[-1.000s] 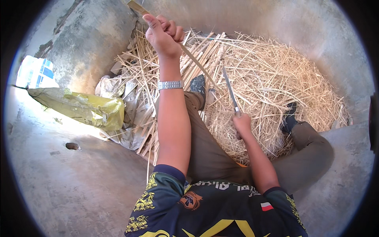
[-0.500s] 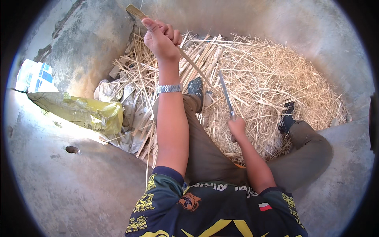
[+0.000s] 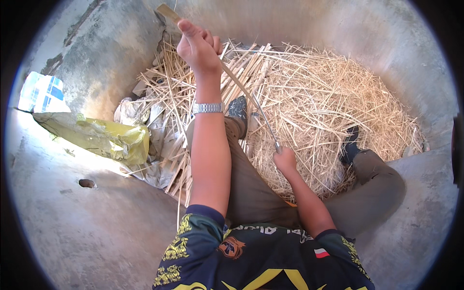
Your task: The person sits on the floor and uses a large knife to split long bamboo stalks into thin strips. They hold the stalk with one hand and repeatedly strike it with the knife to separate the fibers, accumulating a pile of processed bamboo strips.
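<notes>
My left hand (image 3: 199, 48), a metal watch on its wrist, is raised at the upper left. It is closed around a long tan strip of bamboo (image 3: 237, 79) that slants down to the right past my forearm. Lower and to the right, my right hand (image 3: 285, 158) grips a knife (image 3: 267, 121). Its thin blade points up and left, with the tip close to the lower end of the strip; whether they touch I cannot tell. The knife's handle is mostly hidden in my fist.
Thin shavings (image 3: 333, 101) lie heaped ahead of me, with loose split strips (image 3: 181, 87) at their left. A curved concrete wall (image 3: 309, 24) surrounds the pile. To the left are a yellow plastic sack (image 3: 125, 140) and a blue-and-white package (image 3: 46, 92). My feet rest among the shavings.
The knife has tilted left, its blade tip moving to the strip's lower end. My right hand has shifted slightly left and down. My left hand has barely moved.
</notes>
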{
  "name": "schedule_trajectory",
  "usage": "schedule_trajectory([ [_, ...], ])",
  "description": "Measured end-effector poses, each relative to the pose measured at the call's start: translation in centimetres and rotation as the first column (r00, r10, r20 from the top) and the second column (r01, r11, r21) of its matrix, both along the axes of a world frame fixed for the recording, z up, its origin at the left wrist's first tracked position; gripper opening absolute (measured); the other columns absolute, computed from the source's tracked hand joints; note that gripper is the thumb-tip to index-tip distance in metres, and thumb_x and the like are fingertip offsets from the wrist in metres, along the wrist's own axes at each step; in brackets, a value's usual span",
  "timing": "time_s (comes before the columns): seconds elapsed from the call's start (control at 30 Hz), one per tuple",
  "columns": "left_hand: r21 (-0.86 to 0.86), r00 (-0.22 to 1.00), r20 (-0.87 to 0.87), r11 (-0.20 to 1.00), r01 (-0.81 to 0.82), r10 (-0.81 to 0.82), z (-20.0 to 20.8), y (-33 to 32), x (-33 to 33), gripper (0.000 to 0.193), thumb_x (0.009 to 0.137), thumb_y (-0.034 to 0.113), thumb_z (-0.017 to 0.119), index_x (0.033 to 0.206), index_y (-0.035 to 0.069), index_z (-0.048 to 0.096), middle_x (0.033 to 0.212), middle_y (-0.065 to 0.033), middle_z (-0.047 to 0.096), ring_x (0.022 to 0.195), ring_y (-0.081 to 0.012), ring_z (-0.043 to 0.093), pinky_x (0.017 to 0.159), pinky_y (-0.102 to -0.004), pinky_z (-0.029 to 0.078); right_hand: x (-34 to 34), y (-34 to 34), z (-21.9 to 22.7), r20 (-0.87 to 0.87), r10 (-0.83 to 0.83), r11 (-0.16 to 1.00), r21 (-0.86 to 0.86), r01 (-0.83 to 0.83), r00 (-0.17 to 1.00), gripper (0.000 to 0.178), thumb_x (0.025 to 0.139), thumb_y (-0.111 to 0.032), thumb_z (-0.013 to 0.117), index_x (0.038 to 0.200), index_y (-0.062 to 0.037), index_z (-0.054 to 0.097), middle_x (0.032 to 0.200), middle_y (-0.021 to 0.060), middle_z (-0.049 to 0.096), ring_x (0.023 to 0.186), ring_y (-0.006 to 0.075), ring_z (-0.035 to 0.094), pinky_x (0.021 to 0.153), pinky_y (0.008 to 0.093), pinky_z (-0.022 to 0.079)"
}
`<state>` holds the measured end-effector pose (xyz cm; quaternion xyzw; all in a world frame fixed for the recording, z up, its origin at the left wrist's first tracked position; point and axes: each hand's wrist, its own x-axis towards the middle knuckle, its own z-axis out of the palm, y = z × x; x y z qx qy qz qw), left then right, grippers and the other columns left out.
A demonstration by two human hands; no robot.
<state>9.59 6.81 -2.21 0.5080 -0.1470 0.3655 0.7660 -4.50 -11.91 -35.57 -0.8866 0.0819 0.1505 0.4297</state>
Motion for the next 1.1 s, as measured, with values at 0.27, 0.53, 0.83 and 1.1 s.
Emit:
schedule_trajectory([
  [0.27,0.006,0.999,0.026,1.000,-0.027,0.027,-0.9,1.2,-0.1,0.065,0.092,0.071,0.051,0.067,0.015,0.030,0.054,0.0048,0.021,0.044,-0.0076,0.017,0.042,-0.0278,0.014,0.6,1.2,10.2,0.283,-0.251,0.901,0.418,0.117,0.925,0.020,0.091,-0.018,0.062,0.090,0.0015,0.062,0.063,0.0082,0.061,0.055,0.0157,0.057,0.056,0.0350,0.046],
  [0.53,-0.020,0.996,0.054,0.997,-0.069,0.070,-0.8,0.0,0.1,0.064,0.096,0.068,0.049,0.066,0.014,0.031,0.054,0.0048,0.022,0.042,-0.0077,0.019,0.040,-0.0270,0.016,-1.4,-0.3,-1.1,-0.029,-0.151,0.988,-0.020,0.150,0.988,0.031,0.083,-0.025,0.062,0.089,0.0048,0.071,0.078,0.0265,0.068,0.076,0.0445,0.068,0.073,0.0506,0.052],
  [0.83,-0.010,0.994,0.084,0.997,-0.072,0.073,-1.3,0.9,0.3,0.064,0.094,0.068,0.051,0.067,0.013,0.032,0.054,0.0046,0.024,0.043,-0.0076,0.019,0.041,-0.0277,0.016,0.7,1.6,8.9,0.336,-0.305,0.887,0.441,0.137,0.891,0.021,0.091,-0.021,0.066,0.094,-0.0001,0.067,0.067,0.0125,0.064,0.057,0.0222,0.059,0.060,0.0374,0.047],
  [1.1,0.019,0.994,0.061,0.995,-0.095,0.094,-1.2,-0.6,0.3,0.063,0.096,0.066,0.049,0.067,0.013,0.031,0.053,0.0047,0.025,0.041,-0.0068,0.022,0.039,-0.0269,0.018,-2.3,-0.6,-4.2,-0.026,-0.065,0.992,-0.107,0.062,0.998,0.034,0.085,-0.028,0.063,0.097,0.0027,0.068,0.084,0.0271,0.068,0.078,0.0470,0.066,0.072,0.0521,0.050],
])
